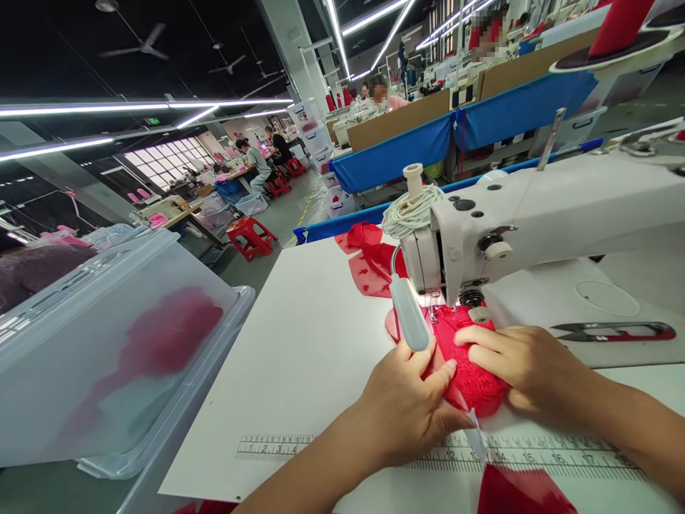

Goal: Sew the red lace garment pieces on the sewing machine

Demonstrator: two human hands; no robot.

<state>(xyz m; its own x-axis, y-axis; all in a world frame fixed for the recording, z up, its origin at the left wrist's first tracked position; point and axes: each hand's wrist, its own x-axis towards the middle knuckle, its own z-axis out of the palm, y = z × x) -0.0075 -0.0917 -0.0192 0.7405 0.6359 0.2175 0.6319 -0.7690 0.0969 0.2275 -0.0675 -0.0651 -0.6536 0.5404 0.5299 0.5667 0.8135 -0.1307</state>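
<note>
Touching red fabric (476, 375): two hands (404, 403) (540, 368)

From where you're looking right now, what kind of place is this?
It looks like a garment sewing workshop: a white sewing machine stands over red lace fabric, a ruler scale is marked on the table, and other people sit at work stations farther back.

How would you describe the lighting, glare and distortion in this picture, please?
Head view: bright light falls on the red fabric near the foot of the sewing machine; head view: ceiling tubes glare white; head view: the pillar leans, suggesting a tilted camera; head view: the bin's cloudy wall blurs what lies inside.
</note>
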